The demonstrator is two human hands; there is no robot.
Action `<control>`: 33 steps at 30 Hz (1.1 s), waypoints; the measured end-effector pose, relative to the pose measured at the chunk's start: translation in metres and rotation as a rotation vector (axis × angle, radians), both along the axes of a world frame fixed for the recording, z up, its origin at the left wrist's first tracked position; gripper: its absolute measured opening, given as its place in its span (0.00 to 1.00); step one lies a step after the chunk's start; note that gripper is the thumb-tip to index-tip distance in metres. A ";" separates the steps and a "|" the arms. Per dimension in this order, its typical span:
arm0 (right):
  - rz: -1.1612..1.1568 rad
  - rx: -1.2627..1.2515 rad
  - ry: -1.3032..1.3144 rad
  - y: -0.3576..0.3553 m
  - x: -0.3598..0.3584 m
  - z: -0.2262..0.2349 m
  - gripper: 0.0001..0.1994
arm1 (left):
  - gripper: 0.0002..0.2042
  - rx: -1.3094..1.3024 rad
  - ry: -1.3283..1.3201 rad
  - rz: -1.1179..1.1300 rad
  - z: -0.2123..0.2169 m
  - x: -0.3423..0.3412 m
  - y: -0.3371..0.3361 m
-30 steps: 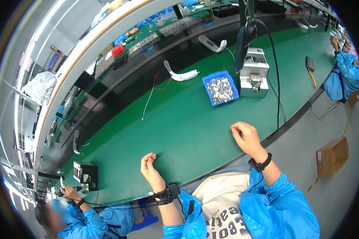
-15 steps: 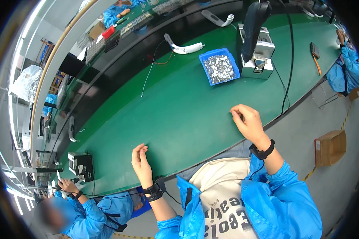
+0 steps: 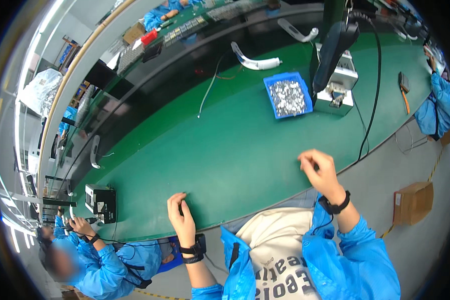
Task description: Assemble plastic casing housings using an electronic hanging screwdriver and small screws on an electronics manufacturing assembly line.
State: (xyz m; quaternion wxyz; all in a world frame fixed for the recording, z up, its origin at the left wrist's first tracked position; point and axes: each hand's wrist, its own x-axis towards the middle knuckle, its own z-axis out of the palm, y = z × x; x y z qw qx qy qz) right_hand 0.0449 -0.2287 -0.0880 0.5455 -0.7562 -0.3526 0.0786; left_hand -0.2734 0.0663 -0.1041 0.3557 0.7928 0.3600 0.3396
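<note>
My left hand (image 3: 181, 217) rests at the near edge of the green worktable (image 3: 220, 150), its fingers loosely bent and apart from the thumb. I see nothing held in it. Farther right, my right hand (image 3: 322, 172) hovers over or rests on the tabletop, fingers curled loosely, with a gap between thumb and forefinger. It looks to hold nothing. Beyond it stands a blue plastic tray (image 3: 266, 85) heaped with small silvery metal parts (image 3: 288, 97). Right of the tray, a metal fixture (image 3: 335, 102) sits below a black power tool (image 3: 333, 55) hanging upright.
White curved pieces (image 3: 259, 63) lie on the dark belt behind, one trailing a thin cable. A black cable (image 3: 376, 90) hangs by the fixture. An orange-handled tool (image 3: 405, 92) lies far right. Co-workers in blue sit left and right. A black box (image 3: 101, 204) stands left; a carton (image 3: 412, 204) is on the floor.
The view has shifted, so the table things appear farther right and slightly lower. My hands keep nearly the same pose; nothing has been taken hold of.
</note>
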 end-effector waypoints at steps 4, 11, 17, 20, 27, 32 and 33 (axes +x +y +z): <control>0.460 -0.002 0.061 -0.026 -0.039 0.016 0.05 | 0.13 0.303 0.278 -0.011 0.007 -0.007 -0.013; 0.525 -0.384 0.327 -0.021 -0.072 -0.085 0.12 | 0.17 0.375 0.350 -0.030 0.015 -0.004 -0.010; 0.645 -0.412 0.148 0.081 -0.085 -0.175 0.14 | 0.18 0.365 0.368 -0.042 0.011 0.001 0.000; 0.836 -0.416 0.095 0.142 -0.091 -0.199 0.15 | 0.19 0.323 0.382 -0.023 0.016 0.004 0.000; 1.166 -0.509 -0.014 0.221 -0.064 -0.258 0.16 | 0.20 0.259 0.498 -0.004 0.021 0.004 0.014; 1.325 -0.612 -0.073 0.224 -0.037 -0.295 0.16 | 0.21 0.223 0.564 -0.023 0.011 -0.001 0.015; 1.351 -0.628 -0.073 0.221 -0.039 -0.302 0.16 | 0.22 0.218 0.583 -0.020 0.011 -0.001 0.014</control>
